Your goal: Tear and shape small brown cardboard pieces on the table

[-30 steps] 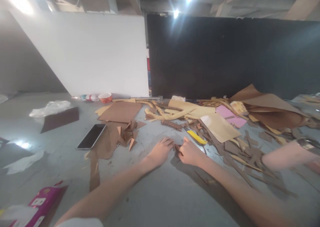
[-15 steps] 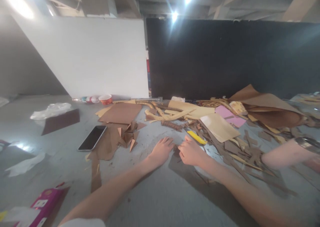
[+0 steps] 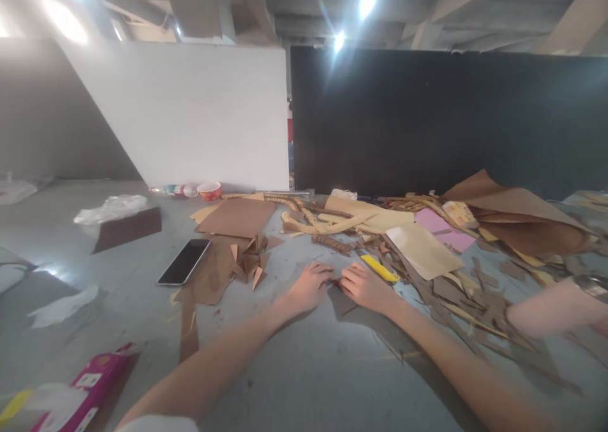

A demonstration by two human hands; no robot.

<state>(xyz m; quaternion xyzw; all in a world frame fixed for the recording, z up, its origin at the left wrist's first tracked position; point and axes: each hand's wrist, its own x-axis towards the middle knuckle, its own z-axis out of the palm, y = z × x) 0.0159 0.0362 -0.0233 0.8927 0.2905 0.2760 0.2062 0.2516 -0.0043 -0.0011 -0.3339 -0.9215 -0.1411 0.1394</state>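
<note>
My left hand (image 3: 311, 286) and my right hand (image 3: 365, 287) meet over the grey table, fingers bent and closed. Between the fingertips is a small brown piece (image 3: 335, 282) of sheet material, mostly covered by the fingers. Just beyond my right hand lies a yellow-handled cutter (image 3: 380, 268). Folded, pointed brown pieces (image 3: 249, 258) sit left of my left hand, beside a black-screened phone (image 3: 184, 262). A ridged brown strip (image 3: 331, 244) rests behind both hands.
Brown and tan scraps (image 3: 451, 296) cover the right side, where another person's forearm (image 3: 541, 308) reaches in. Behind are a pink sheet (image 3: 441, 228), a rolled brown sheet (image 3: 517, 220) and a red-and-white bowl (image 3: 209, 192). A magenta packet (image 3: 102, 381) lies at front left.
My right hand has turned slightly, its fingers now lying lower over the small brown piece. The whole view has shifted a little, moving the scene right and down.
</note>
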